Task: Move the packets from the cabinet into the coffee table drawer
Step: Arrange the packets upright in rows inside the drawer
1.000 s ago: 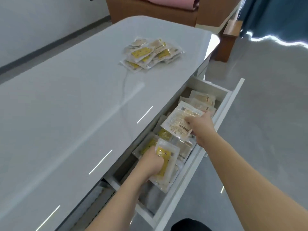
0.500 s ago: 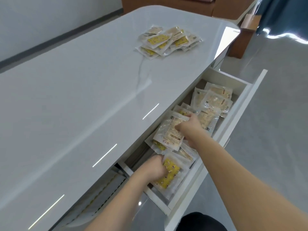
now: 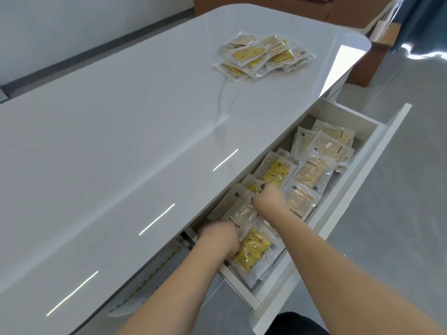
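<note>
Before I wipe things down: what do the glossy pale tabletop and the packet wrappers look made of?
The glossy pale grey tabletop looks like polished stone or lacquered board: mirror-sharp light streaks, faint vein. The packet wrappers look like clear crinkled plastic film, with glinting creases.

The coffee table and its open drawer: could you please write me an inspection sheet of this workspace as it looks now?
Surface: glossy white table top, light streaks reflected on it.
Job's things: a loose pile of packets lies on the far part of the top; the drawer is pulled open and holds many packets in overlapping layers, some yellow-printed, some pale.
Clutter: nothing seen.
Hands: left hand rests among packets at the near end of the drawer; right hand is on packets mid-drawer; the grip of either is too blurred to tell.
Cables: nothing seen.
Surroundings: grey floor, brown furniture beyond the table, dark baseboard along the wall.
</note>
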The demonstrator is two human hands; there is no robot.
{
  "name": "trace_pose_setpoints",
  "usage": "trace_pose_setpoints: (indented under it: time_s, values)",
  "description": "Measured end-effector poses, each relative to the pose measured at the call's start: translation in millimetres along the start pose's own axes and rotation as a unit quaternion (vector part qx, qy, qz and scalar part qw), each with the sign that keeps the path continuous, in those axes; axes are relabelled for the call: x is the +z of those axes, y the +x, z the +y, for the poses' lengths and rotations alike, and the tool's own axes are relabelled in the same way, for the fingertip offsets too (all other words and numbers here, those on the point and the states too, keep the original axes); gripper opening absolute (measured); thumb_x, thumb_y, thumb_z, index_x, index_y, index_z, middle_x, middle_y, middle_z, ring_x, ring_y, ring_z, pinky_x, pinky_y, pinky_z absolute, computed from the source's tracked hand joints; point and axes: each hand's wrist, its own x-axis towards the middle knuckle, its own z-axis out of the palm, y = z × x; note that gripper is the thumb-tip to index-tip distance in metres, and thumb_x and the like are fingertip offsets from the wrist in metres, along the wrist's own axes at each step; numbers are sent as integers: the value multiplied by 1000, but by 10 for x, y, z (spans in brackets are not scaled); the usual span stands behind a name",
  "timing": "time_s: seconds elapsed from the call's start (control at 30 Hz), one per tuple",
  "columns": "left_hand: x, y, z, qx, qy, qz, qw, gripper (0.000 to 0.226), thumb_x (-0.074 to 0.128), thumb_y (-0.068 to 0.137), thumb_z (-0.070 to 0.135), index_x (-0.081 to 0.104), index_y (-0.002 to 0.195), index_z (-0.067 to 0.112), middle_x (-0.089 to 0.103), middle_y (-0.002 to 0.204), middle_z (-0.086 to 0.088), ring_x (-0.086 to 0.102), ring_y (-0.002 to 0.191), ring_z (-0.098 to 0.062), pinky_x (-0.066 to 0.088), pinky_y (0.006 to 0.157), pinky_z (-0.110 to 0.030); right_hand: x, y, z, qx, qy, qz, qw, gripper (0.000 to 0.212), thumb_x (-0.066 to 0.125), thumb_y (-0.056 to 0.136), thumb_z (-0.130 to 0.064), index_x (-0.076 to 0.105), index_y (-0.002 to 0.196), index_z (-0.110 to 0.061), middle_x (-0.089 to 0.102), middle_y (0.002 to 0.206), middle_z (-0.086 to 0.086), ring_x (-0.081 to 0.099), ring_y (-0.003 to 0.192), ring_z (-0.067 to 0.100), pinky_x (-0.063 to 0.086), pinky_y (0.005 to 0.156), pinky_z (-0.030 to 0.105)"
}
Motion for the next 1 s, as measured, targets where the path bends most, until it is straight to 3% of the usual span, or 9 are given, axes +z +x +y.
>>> trace_pose_setpoints:
  time_s: [0.07,0.17,0.3,0.37,0.5,0.6,0.8,0.93,1.0]
  values:
    - [-173,-117,80,4,-12,18,1000,18,49,93,16,65,99,9,65,94,-7,59,79,-24,51,68,-32,-161,-123,-83,-11,-24,3,1000,46,44,86,-2,45,131,4,62,104,15,65,76,25,46,51,27]
    - [-597,-429,230,23,-40,91,995,18,46,95,20,61,99,11,66,102,-9,58,80,-25,48,66,-34,-539,-413,-286,-18,-63,2,998,46,46,87,-4,43,133,-3,54,88,3,59,70,17,41,46,24]
    - [-1391,-1079,442,69,-99,172,978,24,40,98,22,56,108,7,61,108,-14,59,93,-31,46,72,-36,-1272,-997,-818,-32,-69,29,997,43,51,86,-10,45,128,-6,57,101,8,59,75,22,45,51,28]
    - [-1848,-1495,518,92,-107,219,966,28,39,100,28,55,109,7,59,109,-13,58,96,-32,45,73,-38,-1689,-1345,-1177,-49,-79,50,994,43,51,86,-9,46,128,-6,56,117,13,58,85,23,48,63,31]
    - [-2865,-2487,522,112,-68,295,946,34,38,100,31,51,120,6,56,120,-14,53,107,-34,43,78,-40,-2502,-2150,-2071,-83,-77,94,989,50,52,90,-14,43,138,-9,52,135,11,55,107,24,42,73,26]
    - [-3670,-3331,368,108,-34,355,928,38,38,101,32,48,128,8,55,126,-14,51,112,-33,42,88,-41,-3023,-2847,-2894,-109,-80,109,985,55,52,92,-21,37,144,-13,47,141,10,52,120,27,46,93,35]
    - [-4856,-4757,-272,104,-53,464,878,41,42,100,30,46,134,7,53,133,-12,49,118,-31,40,97,-39,-3487,-4042,-4268,-214,-95,136,963,31,51,88,-14,54,119,-9,59,121,10,54,107,27,43,84,33]
    - [-5107,-5256,-767,63,-68,490,867,41,42,100,27,46,136,6,53,135,-13,48,120,-32,40,98,-41,-3456,-4450,-4760,-266,-123,123,948,50,53,89,-14,44,138,-7,48,138,12,45,125,29,38,100,37]
    - [-5128,-5428,-1014,38,-79,498,863,41,43,100,27,46,135,6,53,136,-14,49,121,-32,40,98,-42,-3381,-4562,-4941,-289,-134,116,941,48,53,91,-16,43,136,-5,47,138,13,43,126,30,37,101,38]
